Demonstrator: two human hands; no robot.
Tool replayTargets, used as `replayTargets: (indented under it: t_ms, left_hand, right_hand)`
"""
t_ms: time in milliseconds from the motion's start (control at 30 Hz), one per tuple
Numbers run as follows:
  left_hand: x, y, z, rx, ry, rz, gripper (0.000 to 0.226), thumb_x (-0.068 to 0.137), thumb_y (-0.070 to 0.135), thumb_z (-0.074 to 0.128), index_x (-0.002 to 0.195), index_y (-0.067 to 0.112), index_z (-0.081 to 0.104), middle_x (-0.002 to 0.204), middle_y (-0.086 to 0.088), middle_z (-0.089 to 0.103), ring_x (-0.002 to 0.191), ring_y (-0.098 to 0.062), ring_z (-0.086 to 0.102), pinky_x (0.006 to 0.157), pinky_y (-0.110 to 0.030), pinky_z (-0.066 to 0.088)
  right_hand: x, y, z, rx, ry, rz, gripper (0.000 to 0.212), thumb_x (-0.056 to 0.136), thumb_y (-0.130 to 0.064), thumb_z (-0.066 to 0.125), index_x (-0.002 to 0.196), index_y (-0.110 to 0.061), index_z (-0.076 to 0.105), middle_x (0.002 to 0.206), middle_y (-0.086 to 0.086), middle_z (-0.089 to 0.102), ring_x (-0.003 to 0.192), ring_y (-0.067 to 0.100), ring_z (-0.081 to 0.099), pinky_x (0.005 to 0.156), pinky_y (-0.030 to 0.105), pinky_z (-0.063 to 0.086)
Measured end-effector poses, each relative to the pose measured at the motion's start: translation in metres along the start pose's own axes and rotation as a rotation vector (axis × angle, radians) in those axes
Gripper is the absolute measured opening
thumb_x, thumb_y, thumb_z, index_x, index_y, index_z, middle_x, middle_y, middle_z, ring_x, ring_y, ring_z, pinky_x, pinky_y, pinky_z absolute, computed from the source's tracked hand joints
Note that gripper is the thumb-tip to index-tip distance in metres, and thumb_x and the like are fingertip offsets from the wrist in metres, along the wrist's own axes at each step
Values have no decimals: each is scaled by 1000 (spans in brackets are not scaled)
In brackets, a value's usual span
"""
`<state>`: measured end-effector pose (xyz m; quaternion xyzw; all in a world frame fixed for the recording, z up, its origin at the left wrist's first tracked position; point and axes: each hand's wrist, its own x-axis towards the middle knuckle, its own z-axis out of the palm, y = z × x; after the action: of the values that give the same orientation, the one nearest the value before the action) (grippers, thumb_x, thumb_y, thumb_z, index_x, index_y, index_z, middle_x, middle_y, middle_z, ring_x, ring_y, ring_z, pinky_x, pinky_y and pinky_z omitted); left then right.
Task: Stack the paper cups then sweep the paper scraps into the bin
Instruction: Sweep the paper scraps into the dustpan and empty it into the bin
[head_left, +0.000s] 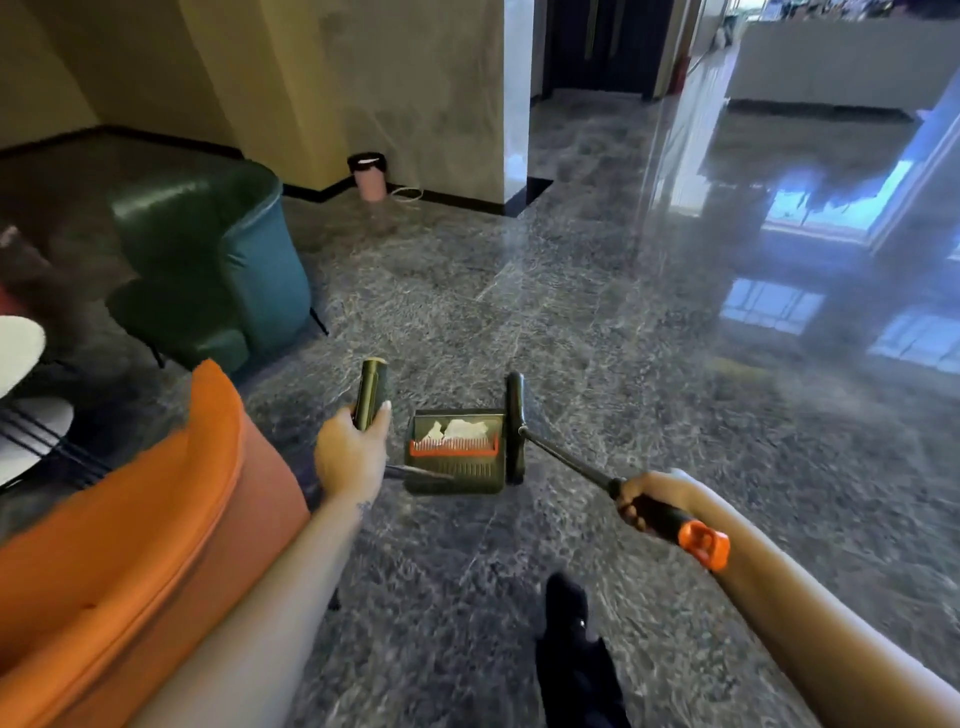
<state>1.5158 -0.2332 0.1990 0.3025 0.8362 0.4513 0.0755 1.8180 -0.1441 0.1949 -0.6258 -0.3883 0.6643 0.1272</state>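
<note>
- Paper scraps (457, 430) lay white and crumpled at the far end of the dustpan (457, 475), behind its red comb strip.
- Left hand (350, 457) was curled round the dustpan handle (371, 392), which stood upright just left of the pan; whether the pan rested on the floor (571, 312) I cannot tell.
- Right hand (644, 496) was closed round the broom handle (571, 462). Its long axis ran diagonally forward and left to the broom head (514, 426), which lay along the pan's right edge.
- Bin (370, 176), pink with a dark liner, stood against the foot of the wall, well apart from the pan, straight ahead and slightly left. The left hand, carrying the scraps, was on the nearer side.
- Open floor stretched between pan and bin; an orange chair (130, 519) crowded the left arm and a green chair (208, 260) edged the left of the route, so a path to the right looked freer.
- No paper cups showed.
</note>
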Motion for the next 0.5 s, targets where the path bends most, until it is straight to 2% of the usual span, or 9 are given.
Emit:
replayTargets:
  t_ms: [100, 233, 300, 500]
  left_hand:
    - [86, 15, 64, -18, 11, -46, 35, 88, 41, 63, 66, 14, 53, 58, -1, 52, 61, -30, 54, 55, -33, 36]
    - [201, 44, 125, -40, 56, -106, 39, 88, 42, 62, 71, 7, 59, 67, -14, 63, 64, -33, 59, 60, -40, 46]
    - [262, 60, 147, -49, 99, -134, 40, 87, 42, 62, 68, 7, 58, 63, -14, 62, 62, -33, 60, 58, -39, 46]
    - [437, 79, 213, -67, 170, -177, 37, 88, 40, 63, 69, 8, 58, 63, -16, 63, 61, -34, 61, 62, -43, 51]
  right_hand:
    - [88, -77, -3, 5, -56, 1, 27, 86, 10, 47, 61, 2, 51, 43, 10, 49, 27, 13, 45, 29, 15, 34]
    - [189, -198, 1, 6, -108, -13, 22, 83, 11, 49, 63, 3, 53, 50, 13, 49, 30, 15, 46, 31, 16, 37]
    - [236, -265, 8, -12, -123, -23, 19, 82, 12, 51, 65, 4, 55, 52, 15, 52, 31, 15, 49, 33, 16, 39]
    - [388, -430, 53, -133, -161, 31, 19, 81, 9, 53, 63, 4, 55, 44, 12, 54, 31, 14, 50, 31, 17, 38]
